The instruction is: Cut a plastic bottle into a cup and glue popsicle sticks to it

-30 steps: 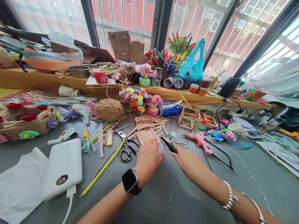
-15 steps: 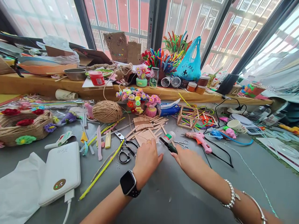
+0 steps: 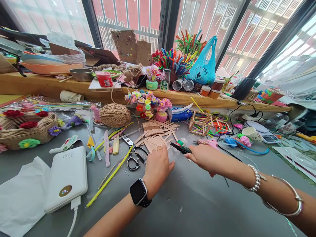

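Note:
My left hand (image 3: 158,168), with a ring and a watch, rests low over the grey table. Its fingers curl down at the near edge of a flat panel of wooden craft sticks (image 3: 151,144); the fingertips and whatever they grip are hidden. My right hand (image 3: 203,154) is closed around a slim black-and-green tool (image 3: 181,148), pointing left toward the panel; its exact kind is unclear. Behind the tool stands a small green-and-white tub (image 3: 182,141). Scissors with black handles (image 3: 134,153) lie left of my left hand. Loose craft sticks (image 3: 171,126) spread beyond the panel.
A twine ball (image 3: 115,115), a wooden stick frame (image 3: 200,122) and a pink glue gun (image 3: 208,143) stand around the work. A white power bank (image 3: 66,181) with a cable lies front left. Crafts and jars crowd the window ledge (image 3: 98,93).
My right hand and forearm have swung slightly up, now covering much of the glue gun; the tool lies flatter. My left hand stays at the panel. The view has shifted slightly.

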`<state>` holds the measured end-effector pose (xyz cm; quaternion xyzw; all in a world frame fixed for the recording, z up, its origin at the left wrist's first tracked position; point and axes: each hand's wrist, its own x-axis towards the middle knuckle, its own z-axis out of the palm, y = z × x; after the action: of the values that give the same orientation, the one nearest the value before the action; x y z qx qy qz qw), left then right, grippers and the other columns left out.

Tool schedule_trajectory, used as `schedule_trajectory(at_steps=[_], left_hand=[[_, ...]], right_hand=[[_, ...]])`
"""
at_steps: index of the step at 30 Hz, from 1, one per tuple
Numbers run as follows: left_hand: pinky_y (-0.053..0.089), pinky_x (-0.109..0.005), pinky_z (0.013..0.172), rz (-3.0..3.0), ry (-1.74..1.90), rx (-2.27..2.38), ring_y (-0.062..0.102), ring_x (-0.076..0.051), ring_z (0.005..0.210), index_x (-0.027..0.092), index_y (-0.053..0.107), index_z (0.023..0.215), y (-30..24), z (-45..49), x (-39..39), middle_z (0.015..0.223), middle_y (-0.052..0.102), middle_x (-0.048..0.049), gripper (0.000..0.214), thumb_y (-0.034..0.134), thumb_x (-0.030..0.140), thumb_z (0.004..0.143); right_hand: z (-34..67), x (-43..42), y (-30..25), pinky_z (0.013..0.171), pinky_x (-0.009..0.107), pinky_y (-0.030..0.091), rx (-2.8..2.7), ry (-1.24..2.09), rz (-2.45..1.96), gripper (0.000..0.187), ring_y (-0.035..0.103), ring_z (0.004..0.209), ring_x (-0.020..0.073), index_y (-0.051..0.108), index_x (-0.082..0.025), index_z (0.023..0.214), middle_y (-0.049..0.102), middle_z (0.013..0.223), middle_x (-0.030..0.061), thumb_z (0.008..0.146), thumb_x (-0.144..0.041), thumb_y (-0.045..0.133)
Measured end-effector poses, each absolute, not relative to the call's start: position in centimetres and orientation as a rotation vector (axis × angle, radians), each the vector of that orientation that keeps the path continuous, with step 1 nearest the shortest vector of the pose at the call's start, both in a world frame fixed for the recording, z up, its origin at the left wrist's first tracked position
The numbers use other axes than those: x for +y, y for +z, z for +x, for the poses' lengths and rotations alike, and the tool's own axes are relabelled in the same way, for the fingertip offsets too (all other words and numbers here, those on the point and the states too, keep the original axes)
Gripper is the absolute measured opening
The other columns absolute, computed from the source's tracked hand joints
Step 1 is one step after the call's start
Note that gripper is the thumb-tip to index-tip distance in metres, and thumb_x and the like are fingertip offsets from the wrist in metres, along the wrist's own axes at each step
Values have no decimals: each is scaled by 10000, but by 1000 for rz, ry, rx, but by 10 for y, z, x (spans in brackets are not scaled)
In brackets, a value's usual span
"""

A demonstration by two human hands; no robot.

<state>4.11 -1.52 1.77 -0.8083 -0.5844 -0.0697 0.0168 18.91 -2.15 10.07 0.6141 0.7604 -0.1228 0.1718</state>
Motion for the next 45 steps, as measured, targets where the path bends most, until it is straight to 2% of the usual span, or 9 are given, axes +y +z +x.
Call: schedule_trajectory(at_steps=[9, 15, 18, 23, 27, 33, 40, 45], left_hand=[[446, -302, 656, -2525, -221, -1814, 563, -239, 823, 73, 470, 1088, 17, 41, -15, 896, 583, -128, 496, 531, 418, 737], [454, -317, 638, -2512, -220, -1828, 565, -252, 821, 70, 467, 1104, 17, 42, -15, 918, 579, -139, 507, 532, 412, 735], [458, -321, 645, -2509, -223, -1829, 567, -254, 821, 71, 475, 1095, 17, 42, -15, 905, 579, -137, 508, 542, 416, 728], [460, -331, 655, -2521, -250, -1837, 567, -259, 824, 62, 473, 1095, 17, 42, -16, 898, 581, -138, 502, 540, 404, 733], [460, -332, 654, -2518, -259, -1835, 565, -259, 823, 61, 474, 1097, 18, 42, -17, 894, 581, -139, 504, 546, 399, 730], [460, -328, 650, -2510, -252, -1823, 566, -254, 815, 66, 476, 1089, 17, 42, -16, 887, 581, -134, 506, 542, 415, 730], [451, -301, 655, -2486, -216, -1835, 562, -243, 834, 77, 457, 1118, 15, 43, -16, 901, 581, -129, 531, 537, 429, 729], [453, -308, 644, -2481, -231, -1820, 562, -246, 822, 73, 461, 1119, 15, 43, -17, 893, 584, -129, 537, 537, 433, 727]], right_hand=[[179, -16, 116, 419, 239, 372, 2086, -384, 1677, 385, 572, 360, 179, 568, -95, 789, 575, 443, 54, 870, -360, 300], [178, -20, 114, 580, 287, 432, 2081, -358, 1715, 329, 611, 444, 188, 553, -106, 835, 584, 468, 39, 870, -345, 329], [182, -21, 107, 596, 308, 433, 2091, -352, 1720, 343, 602, 418, 185, 544, -106, 855, 591, 496, 39, 875, -348, 302], [188, -22, 97, 641, 308, 434, 2159, -302, 1718, 332, 644, 557, 206, 544, -108, 879, 615, 563, 61, 873, -348, 315], [187, -25, 99, 534, 278, 425, 2090, -326, 1755, 334, 608, 440, 175, 548, -116, 902, 627, 613, 68, 870, -358, 320], [187, -30, 97, 382, 249, 343, 2036, -294, 1794, 348, 540, 321, 147, 533, -108, 975, 620, 633, 65, 873, -351, 306], [194, -37, 94, 370, 243, 324, 2062, -253, 1786, 351, 513, 304, 116, 537, -117, 966, 642, 744, 91, 879, -332, 274], [195, -41, 94, 391, 248, 321, 2027, -234, 1798, 350, 532, 328, 136, 548, -124, 948, 641, 681, 79, 881, -335, 277]])
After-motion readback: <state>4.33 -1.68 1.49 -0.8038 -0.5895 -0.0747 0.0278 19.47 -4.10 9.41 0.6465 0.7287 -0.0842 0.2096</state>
